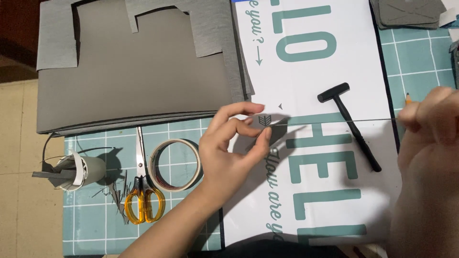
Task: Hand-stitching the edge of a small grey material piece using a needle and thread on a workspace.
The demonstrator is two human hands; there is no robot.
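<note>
A: From the head camera, what is each hand doing?

B: The left hand [234, 143] sits near the centre, thumb and forefinger curled close together, pinching one end of a thin dark wire [334, 121]. The wire runs taut toward three o'clock, where the right hand [428, 119] closes its fingers on the other end. A pencil tip [408, 98] pokes up just beside that hand at its eleven o'clock; whether the hand grips it, I cannot tell.

A: And what lies under the wire?

B: A white sheet with teal lettering [325, 143], spread over a teal cutting mat [186, 129] with a white grid. The wire crosses above the handle of a small black hammer [351, 124], which lies on the sheet, head toward eleven o'clock.

A: What's on the left side?

B: At nine o'clock from the left hand, a roll of masking tape [174, 165] lies flat on the mat. Just beside it, orange-handled scissors [142, 191] point toward twelve o'clock. Farther toward nine, a grey roll with strips [79, 171] rests, with dark slivers scattered near it. At eleven o'clock, large grey foam sheets [138, 71] lie stacked, cut-outs along their top edge. At one o'clock in the far corner sits a pile of grey cut pieces [409, 13].
</note>
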